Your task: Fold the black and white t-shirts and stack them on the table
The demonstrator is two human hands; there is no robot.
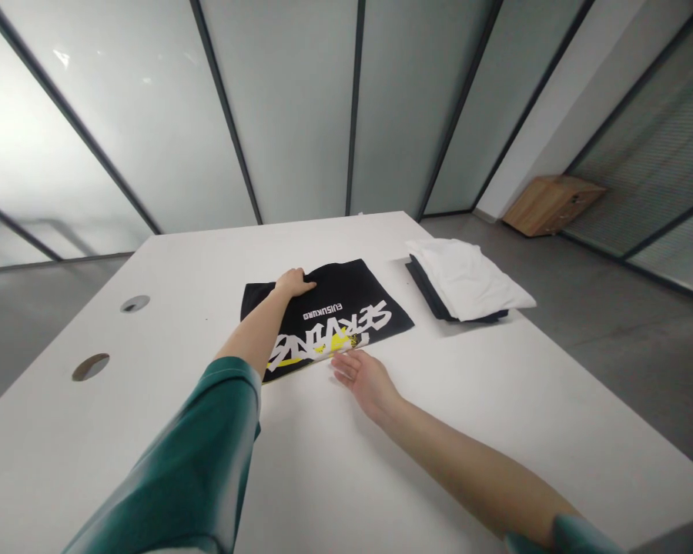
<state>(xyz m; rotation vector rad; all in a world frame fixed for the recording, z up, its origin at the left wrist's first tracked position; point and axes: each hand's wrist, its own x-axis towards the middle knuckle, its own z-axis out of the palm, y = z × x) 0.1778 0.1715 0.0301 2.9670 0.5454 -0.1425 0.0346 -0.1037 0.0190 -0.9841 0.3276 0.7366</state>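
Observation:
A folded black T-shirt point(346, 300) with white and yellow lettering lies on the white table point(450, 400). My left hand point(293, 283) reaches across it and grips its far left edge, fingers curled round the cloth. My right hand point(363, 374) rests palm up at the shirt's near edge, with the fingertips slipped just under the fabric and the fingers stretched out. Both forearms are bare, with green sleeves near the camera.
A stack of folded clothes point(467, 281), white on top of dark, sits at the table's far right. Two round cable holes point(91, 366) are in the table's left side. A wooden box point(551, 201) stands on the floor by the glass wall.

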